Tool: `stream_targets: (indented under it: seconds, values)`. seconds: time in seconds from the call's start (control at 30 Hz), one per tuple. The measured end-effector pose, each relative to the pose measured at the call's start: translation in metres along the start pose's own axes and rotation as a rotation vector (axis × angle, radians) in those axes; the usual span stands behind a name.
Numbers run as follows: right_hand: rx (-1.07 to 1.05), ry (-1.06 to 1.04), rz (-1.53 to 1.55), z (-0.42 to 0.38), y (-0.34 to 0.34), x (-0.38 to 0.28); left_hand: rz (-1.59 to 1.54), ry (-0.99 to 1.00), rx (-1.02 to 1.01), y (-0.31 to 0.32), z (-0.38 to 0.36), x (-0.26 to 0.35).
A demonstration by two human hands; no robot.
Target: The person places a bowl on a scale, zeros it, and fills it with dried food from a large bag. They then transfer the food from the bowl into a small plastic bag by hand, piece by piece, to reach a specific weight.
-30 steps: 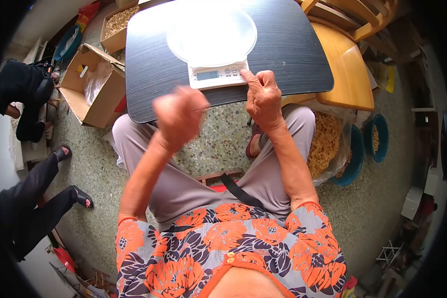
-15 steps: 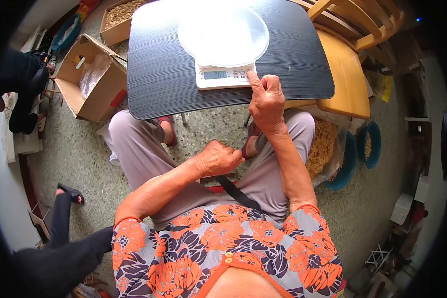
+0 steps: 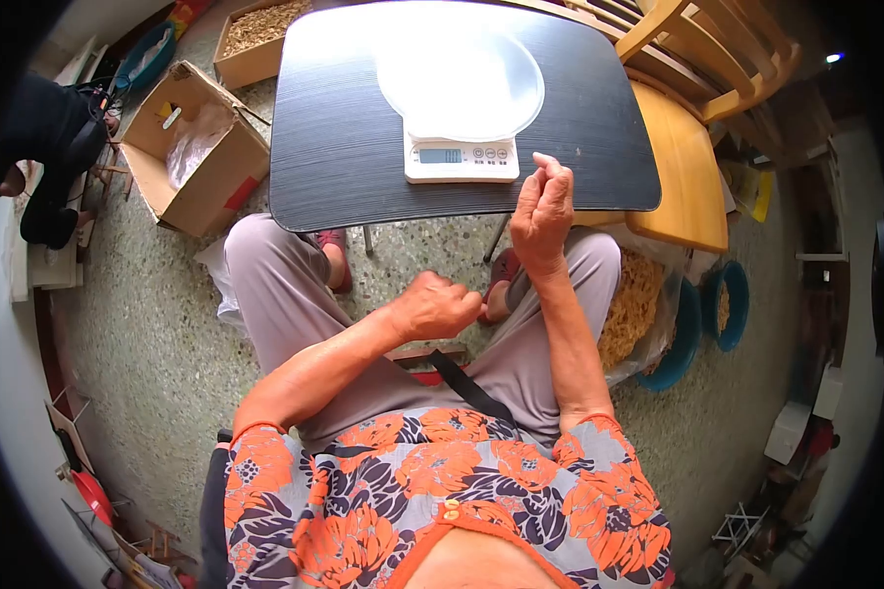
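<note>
On the dark table [image 3: 344,128] stands a white kitchen scale [image 3: 462,174] with a translucent round tray [image 3: 471,88] on top. Its display reads what looks like 0.0. My right hand [image 3: 543,211] is at the table's front edge, just right of the scale and apart from it, with its fingers curled together; whether anything small is between them cannot be made out. My left hand [image 3: 436,306] is closed above my lap, below the table edge, and nothing shows in it.
A wooden chair [image 3: 673,167] adjoins the table's right side. Below it are a bag of yellowish pieces [image 3: 634,304] and teal basins [image 3: 680,344]. An open cardboard box [image 3: 196,157] and a box of shavings [image 3: 265,34] stand left. A person in dark clothes [image 3: 54,128] is at far left.
My right hand has drawn back from the scale's buttons toward the right. The display went from about 263 to 0.0. The dark-clothed leg at lower left has gone from view.
</note>
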State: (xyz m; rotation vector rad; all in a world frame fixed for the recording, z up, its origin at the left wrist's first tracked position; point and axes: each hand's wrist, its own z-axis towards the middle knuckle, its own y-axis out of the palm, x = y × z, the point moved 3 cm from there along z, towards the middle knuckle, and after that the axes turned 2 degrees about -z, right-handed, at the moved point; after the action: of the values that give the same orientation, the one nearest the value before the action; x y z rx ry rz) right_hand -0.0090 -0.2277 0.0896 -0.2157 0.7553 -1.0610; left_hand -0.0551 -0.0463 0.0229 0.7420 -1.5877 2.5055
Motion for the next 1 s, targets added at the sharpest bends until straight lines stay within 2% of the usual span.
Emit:
stream_targets:
  seconds: [0.03,0.13,0.17,0.2,0.23,0.3,0.33,0.4,0.43,0.47,0.53,0.6,0.67,0.73,0.77,0.8,0.87,0.93,1.0]
  values:
    - [0.036,0.029,0.016,0.001,0.000,0.004,0.005,0.000,0.003,-0.017,0.008,0.004]
    - [0.063,0.149,0.084,-0.002,-0.001,0.012,0.042,-0.065,0.724,-0.107,0.034,0.000]
    - [0.036,0.144,0.082,-0.002,-0.002,0.009,0.016,-0.215,0.775,-0.121,0.035,-0.016]
    - [0.007,0.135,0.081,-0.002,-0.002,0.007,-0.126,-0.479,0.831,-0.142,0.042,-0.025]
    - [0.003,0.141,0.085,-0.003,-0.002,0.008,-0.251,-0.607,0.901,-0.153,0.049,-0.051]
    - [0.039,0.116,0.093,-0.001,-0.004,0.007,-0.180,-0.765,0.887,-0.176,0.064,-0.077]
    - [0.073,0.097,0.101,0.000,-0.005,0.006,-0.175,-0.761,0.892,-0.179,0.068,-0.091]
    - [0.104,0.130,0.191,-0.002,-0.008,0.007,-0.313,-0.862,0.863,-0.179,0.073,-0.110]
    - [0.130,0.166,0.275,-0.004,-0.010,0.008,-0.396,-0.921,0.937,-0.178,0.073,-0.112]
    - [0.137,0.167,0.274,-0.007,-0.015,0.009,-0.395,-0.916,0.933,-0.176,0.071,-0.109]
    - [0.007,-0.257,0.212,-0.012,-0.023,-0.005,-0.179,-0.411,1.213,-0.178,0.060,-0.079]
    - [-0.254,-0.430,0.205,-0.023,-0.021,-0.027,-0.031,-0.260,0.977,-0.156,0.039,-0.041]
    - [-0.559,-0.490,0.217,-0.041,-0.011,-0.052,0.098,-0.008,0.716,-0.127,0.020,-0.013]
    - [-0.790,-0.420,0.289,-0.073,0.016,-0.054,0.050,-0.034,0.475,-0.092,0.002,-0.001]
    - [-0.899,-0.303,0.316,-0.085,0.024,-0.050,0.122,-0.080,0.344,-0.077,-0.006,0.003]
    - [-0.888,-0.304,0.311,-0.083,0.022,-0.049,0.197,-0.123,0.216,-0.063,-0.013,0.004]
    - [-1.222,-0.263,0.193,-0.085,0.021,-0.043,0.148,-0.139,0.256,-0.053,-0.017,0.010]
    - [-1.244,-0.179,0.191,-0.092,0.017,-0.035,0.192,-0.154,0.312,-0.060,-0.016,0.021]
    - [-1.106,0.004,0.258,-0.089,0.006,-0.028,0.163,-0.187,0.293,-0.058,-0.023,0.024]
